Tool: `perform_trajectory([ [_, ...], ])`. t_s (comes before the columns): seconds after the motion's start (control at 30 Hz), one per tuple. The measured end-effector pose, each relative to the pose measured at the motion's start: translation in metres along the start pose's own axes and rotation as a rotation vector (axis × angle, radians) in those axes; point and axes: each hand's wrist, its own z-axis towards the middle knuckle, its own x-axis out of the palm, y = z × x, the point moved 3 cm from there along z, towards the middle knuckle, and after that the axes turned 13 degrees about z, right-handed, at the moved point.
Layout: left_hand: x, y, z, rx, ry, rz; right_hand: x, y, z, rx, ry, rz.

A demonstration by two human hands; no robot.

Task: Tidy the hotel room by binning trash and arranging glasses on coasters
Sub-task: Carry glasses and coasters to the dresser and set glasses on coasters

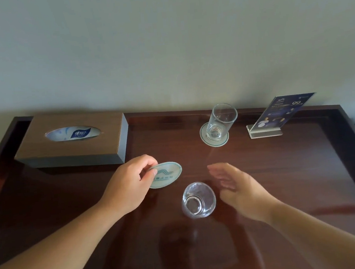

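Closest to me, a clear empty glass tumbler [198, 200] stands on the dark glossy wooden desk [282, 168]. My right hand [239, 189] hovers just beside it, fingers straight and loose. My left hand [129, 185] pinches a round pale coaster with a teal logo [167, 175]. Farther back, a second clear glass [220, 122] sits on a matching coaster [205, 139].

Wooden tissue box [74, 139] and acrylic sign stand [278, 116] on dark desk [282, 168].

Hotel room: promo card [277, 112], coasters [214, 136]
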Motion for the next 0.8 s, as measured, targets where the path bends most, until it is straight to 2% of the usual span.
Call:
perform_trajectory([
  [0.1, 0.0, -0.005, 0.006, -0.001, -0.011, -0.023, -0.008, 0.011, 0.024, -0.022, -0.107, -0.02],
  [0.43, 0.004, -0.013, 0.037, -0.026, -0.027, -0.034, 0.017, 0.043, 0.089, -0.065, 0.026, -0.111],
  [0.63, 0.006, -0.015, 0.065, 0.032, -0.065, -0.019, 0.008, 0.04, 0.108, -0.093, -0.088, -0.16],
  [0.8, 0.016, -0.013, 0.091, 0.055, -0.126, 0.025, 0.004, 0.029, 0.117, -0.101, -0.154, -0.059],
])
